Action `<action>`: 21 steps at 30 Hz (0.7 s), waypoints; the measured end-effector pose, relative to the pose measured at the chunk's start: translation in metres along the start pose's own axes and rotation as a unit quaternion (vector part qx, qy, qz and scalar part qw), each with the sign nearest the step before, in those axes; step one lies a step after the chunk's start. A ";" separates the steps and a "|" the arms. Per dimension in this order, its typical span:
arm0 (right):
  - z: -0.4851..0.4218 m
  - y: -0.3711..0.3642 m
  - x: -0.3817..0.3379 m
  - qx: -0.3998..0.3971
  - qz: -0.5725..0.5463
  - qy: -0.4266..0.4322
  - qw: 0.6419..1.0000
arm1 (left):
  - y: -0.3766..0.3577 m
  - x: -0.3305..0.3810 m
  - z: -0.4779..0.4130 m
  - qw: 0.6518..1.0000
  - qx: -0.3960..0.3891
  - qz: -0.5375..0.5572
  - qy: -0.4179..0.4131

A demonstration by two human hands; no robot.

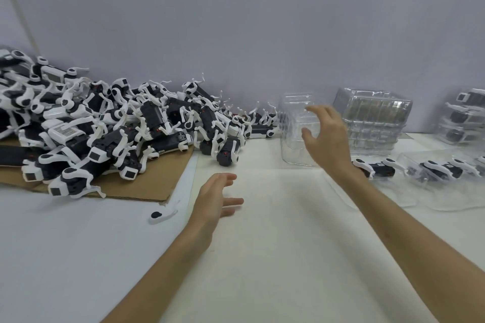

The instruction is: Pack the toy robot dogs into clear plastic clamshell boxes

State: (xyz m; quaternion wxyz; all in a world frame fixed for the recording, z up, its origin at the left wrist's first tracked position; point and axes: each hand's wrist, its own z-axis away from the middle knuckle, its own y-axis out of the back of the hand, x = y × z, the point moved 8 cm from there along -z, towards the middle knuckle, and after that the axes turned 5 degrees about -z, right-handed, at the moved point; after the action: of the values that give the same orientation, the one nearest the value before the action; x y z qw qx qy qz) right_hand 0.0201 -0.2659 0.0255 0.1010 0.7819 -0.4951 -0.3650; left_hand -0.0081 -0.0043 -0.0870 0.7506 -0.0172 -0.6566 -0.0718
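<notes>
**Packing barely dented: big pile left, few boxes filled**

Heap of black-and-white plastic toy robot dogs (110,123) on a brown cardboard sheet (147,186), left side of white worktop (275,244); too tangled to count, dozens at a guess. One loose white leg piece (164,214) lies apart. Two stacks of empty clear plastic clamshell boxes (298,128). Far right, stack of filled boxes (464,118), about three visible. Two dogs (378,168) sit in open shells nearby. Left hand (217,199) open, empty, hovering. Right hand (328,136) open-fingered at nearer empty stack; contact unclear.
</notes>
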 end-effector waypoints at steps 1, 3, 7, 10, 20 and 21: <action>-0.014 -0.004 0.002 -0.028 0.060 0.002 0.998 | 0.000 0.000 0.000 1.000 0.000 -0.001 0.000; -0.038 -0.015 0.012 -0.102 0.175 -0.005 0.979 | 0.000 0.000 0.000 1.000 -0.001 -0.004 -0.001; -0.055 -0.037 0.037 -0.254 0.267 -0.040 0.929 | 0.001 0.001 -0.001 1.000 0.000 -0.004 -0.004; -0.057 -0.037 0.041 -0.245 0.232 -0.040 0.940 | 0.002 0.001 0.000 1.000 0.003 -0.005 -0.006; -0.065 -0.011 0.037 -0.100 0.120 -0.058 0.986 | 0.000 0.003 0.000 1.000 0.003 -0.011 -0.009; -0.065 -0.011 0.036 -0.099 0.119 -0.054 0.986 | 0.000 0.003 0.000 1.000 0.003 -0.012 -0.010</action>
State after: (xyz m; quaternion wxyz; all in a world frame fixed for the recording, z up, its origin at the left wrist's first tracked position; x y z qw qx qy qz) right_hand 0.0803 -0.3046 0.0496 0.1941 0.6825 -0.5509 -0.4393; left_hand -0.0077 -0.0048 -0.0844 0.7433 -0.0079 -0.6642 -0.0790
